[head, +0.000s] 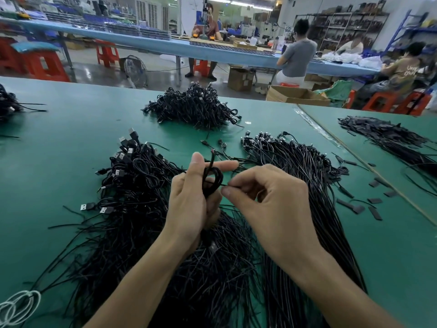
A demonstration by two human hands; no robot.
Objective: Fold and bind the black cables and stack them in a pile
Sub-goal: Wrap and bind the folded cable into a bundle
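Observation:
My left hand (191,200) grips a folded black cable (212,179), its loops standing up between thumb and forefinger. My right hand (267,200) pinches a thin black tie at the side of that coil. Under both hands lies a spread of loose black cables (302,176) running toward me. A heap of cables with USB plugs (132,181) lies to the left. A pile of bound cables (194,107) sits further back on the green table (71,129).
Short black ties (376,204) are scattered at the right, with a long heap of them (387,138) beyond a seam in the table. White cable loops (19,306) lie at the near left. Other people work at a blue bench (165,46) behind.

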